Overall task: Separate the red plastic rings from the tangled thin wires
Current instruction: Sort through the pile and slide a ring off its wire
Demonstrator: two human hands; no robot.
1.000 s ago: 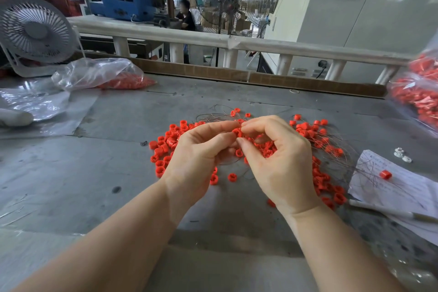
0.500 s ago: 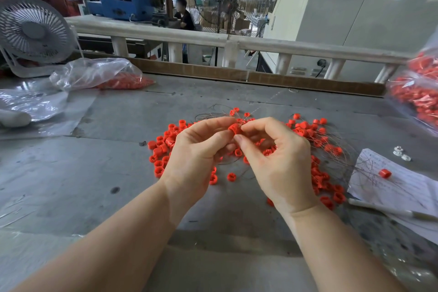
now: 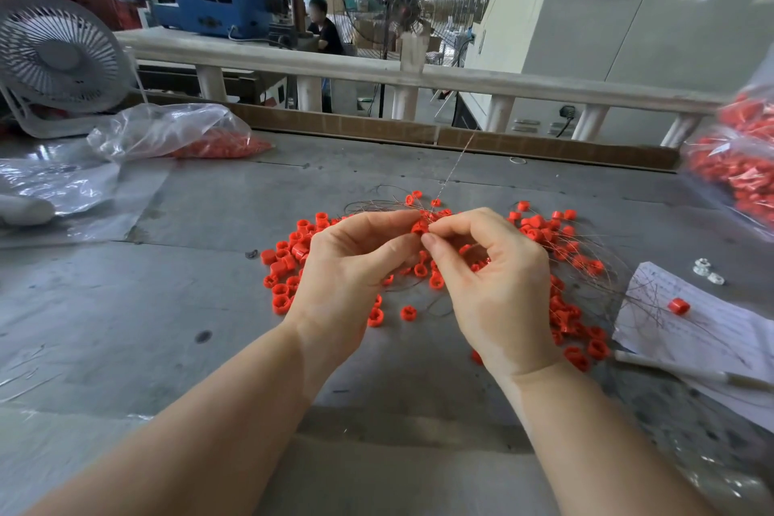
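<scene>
We hold both hands close together above the grey worktop, over a scatter of red plastic rings tangled with thin wires. Our left hand has its thumb and forefinger curled onto one red ring raised above the pile; that grip is a pinch on the ring. Our right hand meets it from the other side, thumb and forefinger tips pressed together just beside the ring, apparently pinching a thin wire that runs up and away toward the white railing. The other fingers of both hands are loosely curled.

A single ring lies apart on a sheet of paper at the right; the sheet carries handwriting, too small and blurred for us to read. A pen lies along the paper's near edge. Clear plastic bags of red rings sit far left and far right. A white fan stands at the far left corner. We find no legible brand or label on anything.
</scene>
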